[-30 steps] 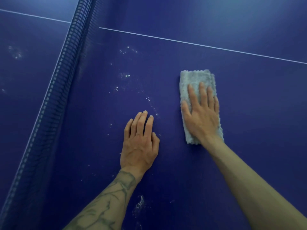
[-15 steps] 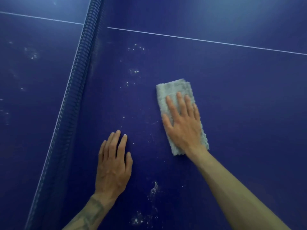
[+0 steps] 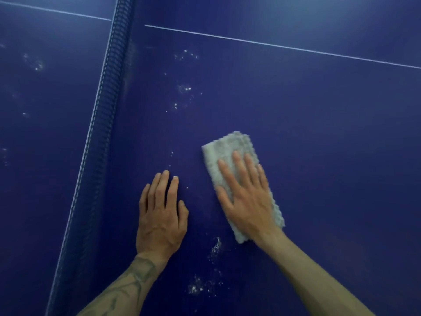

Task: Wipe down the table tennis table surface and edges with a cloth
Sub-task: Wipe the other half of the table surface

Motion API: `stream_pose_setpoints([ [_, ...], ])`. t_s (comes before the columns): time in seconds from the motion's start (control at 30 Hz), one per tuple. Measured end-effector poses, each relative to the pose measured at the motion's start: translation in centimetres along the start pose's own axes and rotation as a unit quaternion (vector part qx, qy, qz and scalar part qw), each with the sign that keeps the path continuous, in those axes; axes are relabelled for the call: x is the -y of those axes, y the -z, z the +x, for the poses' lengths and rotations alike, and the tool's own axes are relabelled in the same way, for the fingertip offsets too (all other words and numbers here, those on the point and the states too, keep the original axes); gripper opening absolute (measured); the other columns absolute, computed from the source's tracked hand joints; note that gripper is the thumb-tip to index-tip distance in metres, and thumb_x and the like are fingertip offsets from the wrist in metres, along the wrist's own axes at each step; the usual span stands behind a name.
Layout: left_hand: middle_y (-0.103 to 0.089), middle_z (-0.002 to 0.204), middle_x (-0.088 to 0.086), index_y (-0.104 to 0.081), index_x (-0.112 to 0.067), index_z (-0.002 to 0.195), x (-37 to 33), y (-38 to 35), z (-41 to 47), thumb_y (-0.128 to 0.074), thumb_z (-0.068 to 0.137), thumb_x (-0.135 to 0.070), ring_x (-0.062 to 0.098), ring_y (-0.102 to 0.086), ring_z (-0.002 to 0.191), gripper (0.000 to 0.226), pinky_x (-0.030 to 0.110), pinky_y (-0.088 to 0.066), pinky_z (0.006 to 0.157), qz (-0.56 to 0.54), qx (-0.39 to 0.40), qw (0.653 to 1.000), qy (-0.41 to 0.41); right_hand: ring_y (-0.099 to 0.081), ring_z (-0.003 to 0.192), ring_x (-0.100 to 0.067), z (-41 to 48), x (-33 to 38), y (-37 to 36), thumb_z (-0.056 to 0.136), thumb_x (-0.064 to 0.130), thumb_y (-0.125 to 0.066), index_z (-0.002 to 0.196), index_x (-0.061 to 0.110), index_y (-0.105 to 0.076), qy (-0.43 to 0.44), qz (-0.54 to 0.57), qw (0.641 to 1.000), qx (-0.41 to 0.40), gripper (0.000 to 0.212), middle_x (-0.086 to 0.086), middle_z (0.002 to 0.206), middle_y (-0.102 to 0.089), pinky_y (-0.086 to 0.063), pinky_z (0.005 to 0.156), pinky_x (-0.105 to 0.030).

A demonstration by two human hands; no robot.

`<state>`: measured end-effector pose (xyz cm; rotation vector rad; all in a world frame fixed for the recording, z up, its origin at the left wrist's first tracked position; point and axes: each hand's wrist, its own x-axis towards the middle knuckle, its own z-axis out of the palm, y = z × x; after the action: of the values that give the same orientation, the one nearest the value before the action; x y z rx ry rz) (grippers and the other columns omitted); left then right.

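I record the folded grey terry cloth, pressed under the right hand's straight fingers, now drawn nearer the blue mesh net on the dark blue table tennis table; the left hand lies flat, empty; white specks remain.

Your left grip lies palm down, fingers straight and close together, forearm tattooed. Your right grip is palm down too, fingers apparently straight and spread, though its outline blurs.
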<state>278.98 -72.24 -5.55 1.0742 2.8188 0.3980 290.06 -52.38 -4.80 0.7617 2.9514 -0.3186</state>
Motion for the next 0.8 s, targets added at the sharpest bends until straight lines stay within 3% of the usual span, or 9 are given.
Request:
stream_pose_setpoints([
  [0.13,-0.035,0.164,0.018,-0.042,-0.004,0.155,0.0,0.1,-0.1,-0.036,0.105,-0.028,0.033,-0.03,0.156,0.056,0.055,-0.023,0.129,0.0,0.004,1.0,0.001,0.008,0.166,-0.023,3.2,-2.0,1.3,0.11,0.055,-0.027,0.171,0.038,-0.01,-0.146,0.017,0.989,-0.011,0.065,0.001,0.18,0.005,-0.004,0.134,-0.051],
  [0.2,-0.035,0.164,0.018,-0.042,-0.003,0.155,0.0,0.1,0.0,-0.036,0.105,-0.028,0.034,-0.03,0.156,0.056,0.054,-0.021,0.129,0.001,0.002,1.0,-0.001,0.008,0.166,-0.026,5.6,-0.4,1.2,0.11,0.052,-0.028,0.171,0.036,-0.009,-0.173,0.029,0.984,-0.022,0.066,-0.002,0.18,0.005,-0.003,0.134,-0.053],
  [0.3,-0.035,0.164,0.018,-0.041,-0.004,0.155,0.0,0.0,0.1,-0.039,0.104,-0.026,0.034,-0.03,0.155,0.056,0.052,-0.02,0.13,0.004,-0.004,1.0,-0.003,0.007,0.166,-0.028,6.0,3.3,0.1,0.109,0.053,-0.028,0.172,0.034,-0.011,-0.107,0.035,0.993,-0.02,0.067,-0.004,0.18,0.004,0.0,0.134,-0.052],
  [0.4,-0.033,0.165,0.017,-0.039,-0.005,0.156,0.0,-0.1,0.0,-0.039,0.105,-0.026,0.033,-0.029,0.156,0.056,0.051,-0.018,0.13,0.001,-0.01,1.0,-0.008,0.001,0.166,-0.027,0.9,4.7,-1.2,0.11,0.051,-0.037,0.171,0.034,-0.018,0.007,0.022,0.999,-0.026,0.065,-0.004,0.18,-0.004,-0.008,0.134,-0.052],
  [0.47,-0.033,0.165,0.016,-0.039,-0.005,0.156,0.0,0.0,0.0,-0.038,0.105,-0.027,0.032,-0.027,0.157,0.056,0.051,-0.018,0.13,-0.006,-0.01,1.0,-0.004,-0.003,0.166,-0.025,-2.9,2.9,-1.3,0.11,0.051,-0.039,0.17,0.036,-0.021,0.027,0.006,0.999,-0.018,0.065,-0.001,0.18,-0.007,-0.014,0.133,-0.052],
  [0.57,-0.033,0.165,0.015,-0.039,-0.006,0.156,-0.1,0.3,0.0,-0.037,0.105,-0.026,0.031,-0.026,0.157,0.055,0.052,-0.018,0.13,-0.009,-0.004,1.0,0.001,0.0,0.166,-0.022,-4.9,-1.7,0.1,0.11,0.055,-0.032,0.17,0.039,-0.015,-0.062,0.0,0.998,0.003,0.065,0.002,0.18,-0.003,-0.015,0.133,-0.053],
  [0.7,-0.032,0.165,0.016,-0.038,-0.005,0.156,-0.2,0.5,-0.1,-0.039,0.106,-0.024,0.032,-0.026,0.157,0.054,0.053,-0.02,0.13,-0.006,-0.001,1.0,-0.005,0.012,0.165,-0.022,-2.4,-3.0,1.4,0.111,0.057,-0.025,0.171,0.04,-0.005,-0.201,0.025,0.979,-0.003,0.065,0.002,0.18,0.009,-0.003,0.134,-0.051],
  [0.8,-0.033,0.164,0.016,-0.04,-0.004,0.155,-0.3,0.7,-0.1,-0.039,0.105,-0.024,0.033,-0.027,0.156,0.054,0.052,-0.019,0.13,-0.009,-0.003,1.0,-0.001,0.013,0.165,-0.025,-1.8,1.3,0.2,0.11,0.058,-0.025,0.171,0.038,-0.004,-0.194,0.042,0.98,-0.013,0.067,-0.002,0.18,0.011,0.001,0.134,-0.052],
])
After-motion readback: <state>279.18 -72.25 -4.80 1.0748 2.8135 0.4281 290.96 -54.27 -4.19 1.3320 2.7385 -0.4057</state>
